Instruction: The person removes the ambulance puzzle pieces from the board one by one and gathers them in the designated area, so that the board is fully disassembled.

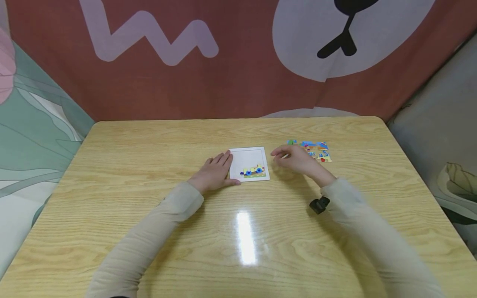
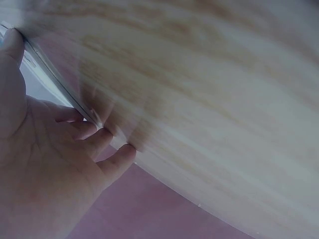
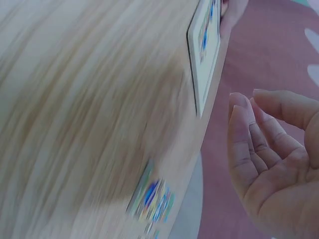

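Note:
A white square puzzle tray lies near the table's middle. Joined jigsaw pieces, showing a yellow vehicle with blue wheels, fill part of its lower right; the rest of its base is bare white. My left hand rests at the tray's left side, fingers extended and thumb at the lower left corner. In the left wrist view, its fingertips meet the tray's edge. Between tray and loose jigsaw pieces hovers my right hand. The right wrist view shows its fingers loosely bent, nothing between them and the thumb.
The loose pieces lie in a colourful cluster on the wooden table, right of the tray and partly behind my right hand. A red patterned cloth hangs along the table's far edge. A small black device sits at my right wrist.

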`<action>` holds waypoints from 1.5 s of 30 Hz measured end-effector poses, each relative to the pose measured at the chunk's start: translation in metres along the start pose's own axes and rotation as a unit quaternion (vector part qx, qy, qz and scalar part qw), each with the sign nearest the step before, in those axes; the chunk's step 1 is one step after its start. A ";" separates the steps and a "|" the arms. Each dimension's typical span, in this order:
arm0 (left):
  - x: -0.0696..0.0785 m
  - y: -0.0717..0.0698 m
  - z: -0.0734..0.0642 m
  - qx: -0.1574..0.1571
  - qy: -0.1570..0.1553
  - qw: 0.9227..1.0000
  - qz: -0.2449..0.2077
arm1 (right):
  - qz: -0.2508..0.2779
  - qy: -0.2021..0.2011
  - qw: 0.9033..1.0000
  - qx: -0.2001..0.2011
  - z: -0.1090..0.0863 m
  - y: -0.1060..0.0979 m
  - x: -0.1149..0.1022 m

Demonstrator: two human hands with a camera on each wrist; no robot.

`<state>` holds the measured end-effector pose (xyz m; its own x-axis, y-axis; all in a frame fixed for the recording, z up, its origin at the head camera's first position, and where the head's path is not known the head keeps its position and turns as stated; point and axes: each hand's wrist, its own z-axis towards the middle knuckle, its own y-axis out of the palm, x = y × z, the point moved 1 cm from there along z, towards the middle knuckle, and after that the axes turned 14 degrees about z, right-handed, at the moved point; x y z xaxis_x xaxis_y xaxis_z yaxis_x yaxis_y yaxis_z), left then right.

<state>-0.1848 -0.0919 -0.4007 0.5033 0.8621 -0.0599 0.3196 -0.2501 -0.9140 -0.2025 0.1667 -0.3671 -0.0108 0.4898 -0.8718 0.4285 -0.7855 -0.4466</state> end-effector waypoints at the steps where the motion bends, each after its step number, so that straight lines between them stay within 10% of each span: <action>1: 0.000 0.000 0.000 0.001 0.000 1.000 0.001 | 0.002 -0.003 1.000 -0.006 0.002 0.004 -0.001; 16: -0.001 0.002 0.002 0.002 -0.003 1.000 0.000 | -0.023 0.010 0.998 -0.058 0.015 0.050 -0.014; 45: 0.000 0.000 -0.001 0.005 0.002 1.000 -0.005 | -0.086 -0.056 0.990 -0.101 0.021 0.061 -0.013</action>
<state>-0.1840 -0.0922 -0.4000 0.5032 0.8628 -0.0497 0.3157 -0.2370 -0.9188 -0.1949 0.1045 -0.3877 -0.1941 0.5565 -0.8079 0.5837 -0.5963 -0.5510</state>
